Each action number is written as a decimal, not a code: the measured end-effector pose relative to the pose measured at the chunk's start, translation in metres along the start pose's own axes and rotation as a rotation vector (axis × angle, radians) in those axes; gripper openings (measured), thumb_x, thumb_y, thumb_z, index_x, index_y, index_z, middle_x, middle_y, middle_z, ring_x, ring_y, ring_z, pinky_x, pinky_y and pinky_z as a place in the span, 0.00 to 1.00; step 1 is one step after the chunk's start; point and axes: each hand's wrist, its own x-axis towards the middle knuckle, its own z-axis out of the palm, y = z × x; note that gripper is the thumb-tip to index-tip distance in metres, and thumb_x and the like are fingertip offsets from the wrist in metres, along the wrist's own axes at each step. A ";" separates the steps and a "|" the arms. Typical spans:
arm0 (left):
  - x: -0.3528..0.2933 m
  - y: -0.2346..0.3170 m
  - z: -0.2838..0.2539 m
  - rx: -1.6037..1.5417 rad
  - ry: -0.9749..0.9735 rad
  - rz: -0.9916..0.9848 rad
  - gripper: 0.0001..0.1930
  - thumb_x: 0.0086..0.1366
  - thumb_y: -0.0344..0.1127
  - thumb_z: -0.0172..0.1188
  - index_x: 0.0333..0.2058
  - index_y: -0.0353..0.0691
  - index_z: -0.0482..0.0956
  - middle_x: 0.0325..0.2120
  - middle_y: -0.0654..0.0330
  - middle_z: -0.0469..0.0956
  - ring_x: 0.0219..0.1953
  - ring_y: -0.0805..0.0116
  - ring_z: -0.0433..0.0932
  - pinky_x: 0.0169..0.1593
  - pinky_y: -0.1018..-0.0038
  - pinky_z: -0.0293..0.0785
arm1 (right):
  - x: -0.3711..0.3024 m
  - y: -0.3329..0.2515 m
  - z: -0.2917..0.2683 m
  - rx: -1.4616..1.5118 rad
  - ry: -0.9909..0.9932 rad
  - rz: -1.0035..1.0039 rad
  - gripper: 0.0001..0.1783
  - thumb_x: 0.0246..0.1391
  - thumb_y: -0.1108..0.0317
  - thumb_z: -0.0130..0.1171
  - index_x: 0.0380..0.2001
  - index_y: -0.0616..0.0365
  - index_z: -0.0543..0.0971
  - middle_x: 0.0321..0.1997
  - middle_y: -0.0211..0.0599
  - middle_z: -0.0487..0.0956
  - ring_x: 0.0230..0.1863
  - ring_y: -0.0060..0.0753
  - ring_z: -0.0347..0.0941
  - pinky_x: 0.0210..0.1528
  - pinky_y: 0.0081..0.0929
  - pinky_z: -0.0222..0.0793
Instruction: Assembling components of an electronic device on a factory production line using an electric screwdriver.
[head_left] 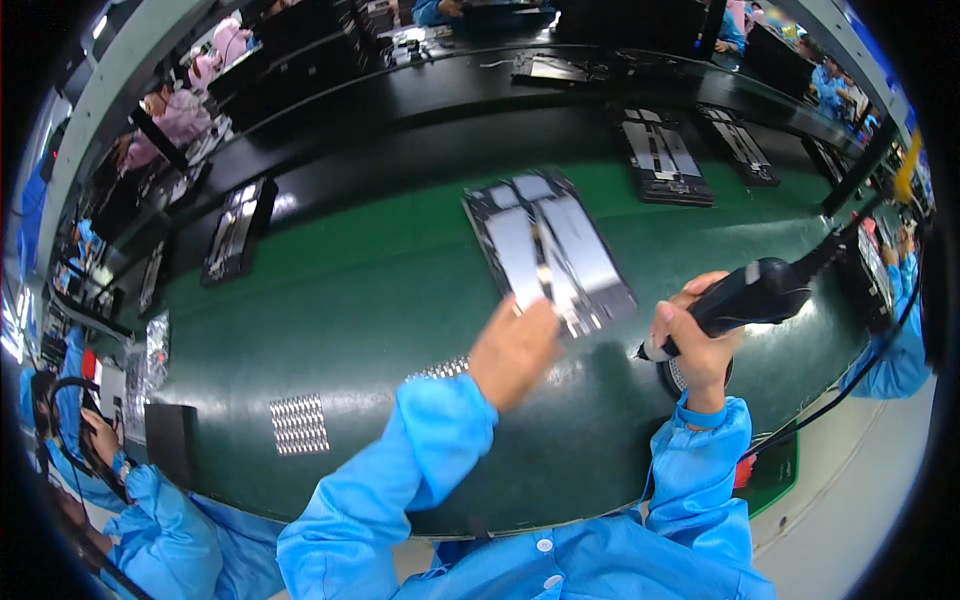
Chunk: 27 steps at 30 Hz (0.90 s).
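Green mat [380,300] bears an opened tablet [548,250] and screw strips [299,424].

A: Layout on the mat [330,300]?

B: Opened flat device [548,250] lies at centre. Left hand [513,350] rests at its near edge; right hand [695,340] sits just right of that, gripping a powered screwdriver [745,295] whose cable runs off far right.

A: Near left?

B: Two screw sheets [299,424], one near the mat's near-left edge, one [442,368] beside the left sleeve.

A: Farther out?

B: Tray [236,232] at far left; two more devices [665,157], [740,145] at far right on the belt behind the mat. Another person [150,520] sits near left.
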 end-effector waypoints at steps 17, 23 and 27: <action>-0.006 0.183 -0.010 -1.397 -0.746 -0.070 0.12 0.57 0.34 0.56 0.38 0.32 0.76 0.38 0.47 0.77 0.36 0.48 0.76 0.40 0.62 0.72 | 0.005 0.008 -0.023 0.004 0.028 0.214 0.18 0.44 0.84 0.61 0.37 0.60 0.68 0.18 0.29 0.72 0.14 0.18 0.67 0.15 0.15 0.60; -0.010 0.238 0.011 -1.821 -0.946 -0.209 0.15 0.64 0.42 0.57 0.35 0.34 0.80 0.28 0.53 0.80 0.29 0.67 0.77 0.32 0.73 0.71 | 0.003 0.007 -0.029 -0.033 0.018 0.155 0.18 0.44 0.85 0.60 0.37 0.60 0.66 0.18 0.29 0.71 0.14 0.19 0.67 0.15 0.15 0.61; -0.009 0.220 -0.001 -1.697 -0.888 -0.224 0.11 0.61 0.38 0.60 0.30 0.34 0.80 0.22 0.56 0.79 0.24 0.70 0.76 0.28 0.73 0.70 | 0.002 0.004 -0.034 -0.054 0.025 0.184 0.18 0.44 0.84 0.61 0.37 0.60 0.66 0.18 0.29 0.72 0.15 0.19 0.68 0.16 0.16 0.62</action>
